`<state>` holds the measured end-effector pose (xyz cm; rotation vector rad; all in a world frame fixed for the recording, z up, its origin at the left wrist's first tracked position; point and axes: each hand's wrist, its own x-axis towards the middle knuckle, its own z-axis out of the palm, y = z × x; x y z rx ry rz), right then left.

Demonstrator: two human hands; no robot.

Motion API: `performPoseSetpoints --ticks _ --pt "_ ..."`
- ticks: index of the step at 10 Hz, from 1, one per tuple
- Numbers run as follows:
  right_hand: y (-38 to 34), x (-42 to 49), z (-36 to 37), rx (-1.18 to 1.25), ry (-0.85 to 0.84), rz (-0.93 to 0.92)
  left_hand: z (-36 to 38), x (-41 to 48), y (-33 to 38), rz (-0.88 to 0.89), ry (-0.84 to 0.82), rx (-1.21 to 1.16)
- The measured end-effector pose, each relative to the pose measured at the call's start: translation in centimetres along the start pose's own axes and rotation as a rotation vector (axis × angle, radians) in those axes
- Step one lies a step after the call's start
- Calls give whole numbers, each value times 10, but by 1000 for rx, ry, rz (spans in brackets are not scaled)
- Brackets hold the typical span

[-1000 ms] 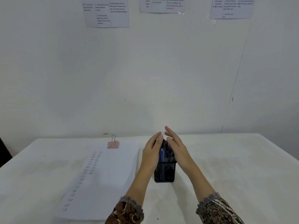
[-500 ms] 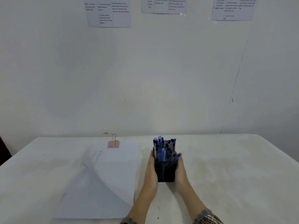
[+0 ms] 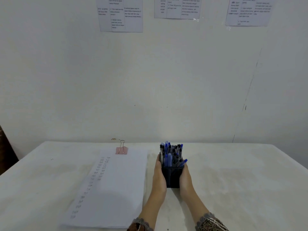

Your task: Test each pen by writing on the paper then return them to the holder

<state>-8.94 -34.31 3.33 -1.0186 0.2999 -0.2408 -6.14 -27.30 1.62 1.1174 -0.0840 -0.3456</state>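
A black mesh pen holder [image 3: 172, 178] stands on the white table, packed with several blue and black pens [image 3: 171, 154]. My left hand [image 3: 159, 177] lies flat against the holder's left side, fingers straight. Pressed to the holder's right side is my right hand [image 3: 186, 177], also with straight fingers. The holder sits between both palms. Left of it lies a stack of white paper [image 3: 116, 185] with columns of small pen marks down its left part. No pen is out of the holder.
A pink binder clip [image 3: 121, 150] holds the paper's far edge. The table [image 3: 241, 180] ends at a white wall with printed sheets [image 3: 120, 14] taped high up. A dark object [image 3: 6, 152] stands past the table's left edge.
My hands dropped from over the pen tops to the holder's two sides. The top sheet, lifted and blurred half a second ago, now lies flat with its marks showing.
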Motion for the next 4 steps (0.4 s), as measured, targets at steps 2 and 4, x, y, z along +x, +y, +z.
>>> performPoseSetpoints --ticks 2,4 --pt "1 -2 1 -85 78 -48 -5 -4 4 -58 -8 151" --pt "0 -7 4 -244 177 -72 -8 -17 15 -136 -12 262"
